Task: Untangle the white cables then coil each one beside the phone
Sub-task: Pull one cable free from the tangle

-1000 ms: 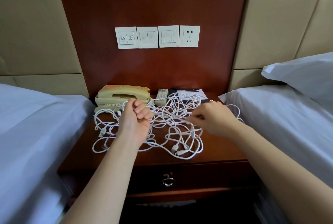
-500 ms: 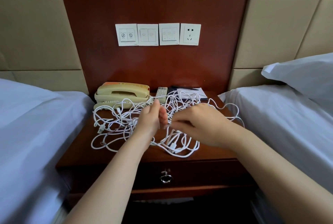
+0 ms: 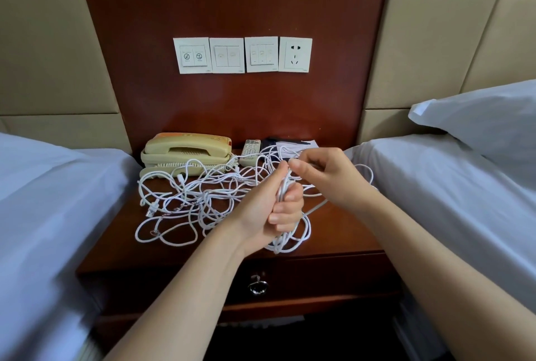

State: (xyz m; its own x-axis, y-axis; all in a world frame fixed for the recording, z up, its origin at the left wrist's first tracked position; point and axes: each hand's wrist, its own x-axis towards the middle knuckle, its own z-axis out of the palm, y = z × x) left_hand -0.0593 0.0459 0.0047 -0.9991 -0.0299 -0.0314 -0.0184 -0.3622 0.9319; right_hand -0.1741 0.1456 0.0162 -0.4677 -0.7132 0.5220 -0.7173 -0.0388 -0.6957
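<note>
– Left hand squeezes a bunch of white cables. Right hand pinches one just above it.
– Where's the rest?
– Spread out flat to the left, toward the phone.

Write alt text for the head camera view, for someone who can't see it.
The left hand grips a bunch of white cables while the right hand pinches a strand just above it, over a wooden nightstand between two beds. The rest lie tangled in front of a beige phone and a remote.
</note>
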